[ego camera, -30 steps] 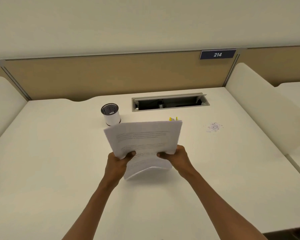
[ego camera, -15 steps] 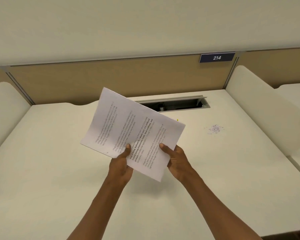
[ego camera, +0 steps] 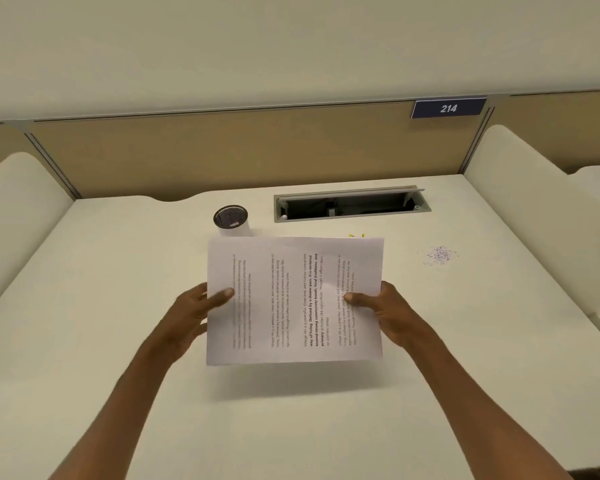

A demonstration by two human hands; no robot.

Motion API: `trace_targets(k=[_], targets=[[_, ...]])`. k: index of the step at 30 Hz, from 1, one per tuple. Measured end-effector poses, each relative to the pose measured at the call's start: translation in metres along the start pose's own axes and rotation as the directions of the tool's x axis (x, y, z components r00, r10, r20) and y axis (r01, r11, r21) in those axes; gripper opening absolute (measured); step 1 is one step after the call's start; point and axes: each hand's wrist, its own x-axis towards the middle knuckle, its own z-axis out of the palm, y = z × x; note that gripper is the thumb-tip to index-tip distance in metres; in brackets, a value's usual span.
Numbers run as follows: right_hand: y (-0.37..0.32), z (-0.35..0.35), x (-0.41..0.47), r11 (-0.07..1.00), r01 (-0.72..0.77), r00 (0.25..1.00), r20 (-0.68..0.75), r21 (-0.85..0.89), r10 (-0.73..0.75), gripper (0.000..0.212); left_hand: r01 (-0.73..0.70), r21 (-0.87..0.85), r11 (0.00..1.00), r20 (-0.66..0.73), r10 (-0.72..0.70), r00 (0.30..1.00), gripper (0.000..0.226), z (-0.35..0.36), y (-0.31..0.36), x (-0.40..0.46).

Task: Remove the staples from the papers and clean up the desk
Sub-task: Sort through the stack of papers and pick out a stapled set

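A stack of printed white papers (ego camera: 293, 301) hangs sideways a little above the cream desk (ego camera: 118, 341), its text lines running up the page. My left hand (ego camera: 194, 315) holds its left edge, thumb on top. My right hand (ego camera: 383, 313) holds the right edge, thumb pressed on the sheet. A small pile of removed staples (ego camera: 440, 255) lies on the desk to the right. Something yellow (ego camera: 356, 235) peeks over the papers' top edge; the rest of it is hidden.
A white cylindrical cup with a dark mesh top (ego camera: 232, 221) stands just behind the papers' left corner. An open cable tray slot (ego camera: 350, 204) sits at the desk's back. Cream side dividers (ego camera: 534, 216) flank the desk, and a tan panel bears a "214" sign (ego camera: 448, 108).
The papers went from bent upright on the desk, to tilted, to level and sideways now. Both hands slid outward to the stack's left and right edges.
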Motion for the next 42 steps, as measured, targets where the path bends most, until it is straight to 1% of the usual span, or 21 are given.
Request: trace_targets(k=[1,2,3,5,7,8,10,11,13,16,18,22,25,28,31,34,36,37,39,41,42], targets=[[-0.002,0.000,0.001,1.000,0.008,1.000,0.015,-0.030,-0.007,0.037,0.000,0.030,1.000,0.075,-0.002,0.997,0.056,0.005,0.000,-0.002],[-0.004,0.002,0.003,0.998,0.020,1.000,0.017,-0.058,-0.019,0.037,-0.008,0.022,1.000,0.095,0.005,0.995,0.050,0.011,-0.002,-0.002],[-0.006,0.004,0.004,0.996,0.038,0.999,0.003,-0.083,-0.038,0.035,-0.028,0.008,1.000,0.066,0.027,0.997,0.047,0.018,-0.006,-0.001],[-0.007,0.006,0.008,0.989,0.083,0.994,-0.064,-0.125,-0.091,0.030,-0.109,0.049,0.993,-0.107,0.114,0.988,0.041,0.028,-0.017,0.004],[-0.005,0.009,0.012,0.982,0.130,0.980,-0.130,-0.139,-0.148,0.023,-0.168,0.124,0.978,-0.282,0.197,0.939,0.033,0.037,-0.025,0.007],[-0.003,0.009,0.014,0.978,0.151,0.972,-0.158,-0.141,-0.173,0.022,-0.185,0.138,0.973,-0.342,0.223,0.913,0.028,0.041,-0.028,0.007],[0.001,0.011,0.018,0.974,0.170,0.960,-0.199,-0.147,-0.198,0.020,-0.213,0.115,0.970,-0.407,0.242,0.881,0.023,0.049,-0.031,0.004],[0.004,0.011,0.019,0.974,0.173,0.957,-0.208,-0.148,-0.201,0.020,-0.219,0.104,0.970,-0.418,0.242,0.875,0.024,0.051,-0.032,0.003],[0.015,0.011,0.021,0.976,0.158,0.960,-0.210,-0.147,-0.187,0.025,-0.193,0.097,0.976,-0.417,0.216,0.883,0.031,0.051,-0.042,0.003],[0.037,0.013,0.022,0.980,0.088,0.974,-0.193,-0.177,-0.122,0.035,-0.139,0.079,0.987,-0.393,0.159,0.906,0.040,0.049,-0.065,0.002],[0.048,0.015,0.022,0.979,0.062,0.979,-0.181,-0.193,-0.097,0.033,-0.133,0.043,0.990,-0.396,0.139,0.908,0.043,0.049,-0.075,0.002],[0.044,0.016,0.027,0.979,0.061,0.974,-0.201,-0.195,-0.101,0.033,-0.151,0.035,0.988,-0.402,0.152,0.903,0.043,0.048,-0.073,0.004],[0.046,0.014,0.028,0.974,0.030,0.980,-0.184,-0.224,-0.072,0.031,-0.149,0.069,0.986,-0.385,0.164,0.908,0.039,0.048,-0.076,0.006],[0.054,0.011,0.031,0.965,-0.011,0.974,-0.221,-0.263,-0.049,0.031,-0.147,0.097,0.984,-0.376,0.174,0.910,0.036,0.047,-0.079,0.008],[0.045,0.009,0.035,0.967,-0.020,0.968,-0.248,-0.254,-0.045,0.031,-0.143,0.103,0.984,-0.364,0.171,0.916,0.035,0.043,-0.075,0.010],[0.031,0.007,0.036,0.967,-0.003,0.963,-0.261,-0.253,-0.065,0.035,-0.120,0.068,0.990,-0.322,0.136,0.937,0.043,0.041,-0.073,0.012],[0.024,0.007,0.036,0.958,-0.005,0.938,-0.335,-0.287,-0.095,0.041,-0.111,0.008,0.994,-0.306,0.108,0.946,0.044,0.043,-0.071,0.012],[0.023,0.007,0.037,0.962,-0.007,0.920,-0.380,-0.273,-0.101,0.049,-0.112,-0.023,0.993,-0.311,0.099,0.945,0.044,0.046,-0.070,0.012],[0.022,0.011,0.039,0.990,-0.010,0.886,-0.461,-0.142,-0.057,0.076,-0.124,-0.089,0.988,-0.330,0.089,0.940,0.044,0.056,-0.066,0.010],[0.024,0.018,0.039,0.997,-0.008,0.860,-0.508,0.082,0.049,0.096,-0.132,-0.181,0.975,-0.358,0.059,0.932,0.045,0.069,-0.064,0.010],[0.027,0.022,0.039,0.978,0.007,0.856,-0.508,0.208,0.102,0.099,-0.133,-0.239,0.962,-0.368,0.036,0.929,0.047,0.077,-0.063,0.010]])
